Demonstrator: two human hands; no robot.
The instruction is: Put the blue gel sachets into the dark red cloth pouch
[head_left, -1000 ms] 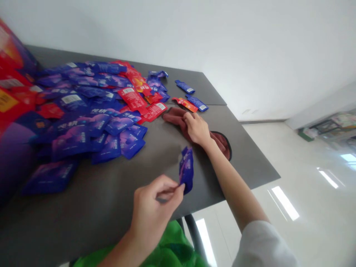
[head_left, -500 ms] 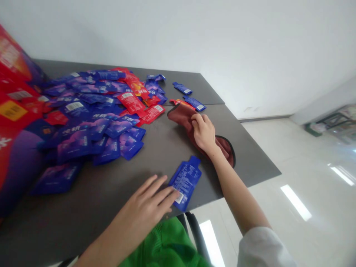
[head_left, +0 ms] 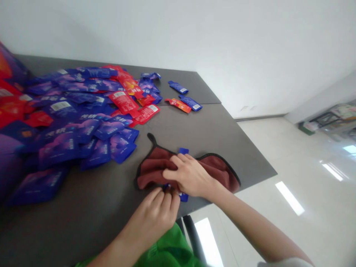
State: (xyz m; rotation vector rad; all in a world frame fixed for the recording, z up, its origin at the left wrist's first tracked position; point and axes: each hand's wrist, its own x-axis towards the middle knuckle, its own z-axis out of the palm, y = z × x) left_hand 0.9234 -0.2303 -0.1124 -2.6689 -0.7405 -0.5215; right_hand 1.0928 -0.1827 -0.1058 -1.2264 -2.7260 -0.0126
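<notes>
My right hand (head_left: 191, 176) presses a reddish-brown cloth (head_left: 155, 165) with black edging down over a blue pouch (head_left: 184, 197) near the table's front edge. Its fingers are bunched into the fabric. Most of that pouch is hidden under the cloth and hand; only its top and lower end show. Close below, my left hand (head_left: 162, 207) has its fingers pinched together at the pouch's lower left corner, where a bit of blue shows by the fingertips.
A large heap of blue and red pouches (head_left: 91, 129) covers the table's left side. Two blue pouches (head_left: 178, 87) and a red-orange pouch (head_left: 178, 105) lie towards the back. The grey table (head_left: 250, 159) ends at the right, above a shiny floor (head_left: 261, 218). A white wall stands behind.
My right hand has drawn the cloth leftward and nearer, onto the blue pouch. My left hand has gone from spread fingers to a pinch at the pouch's corner. The view has shifted slightly.
</notes>
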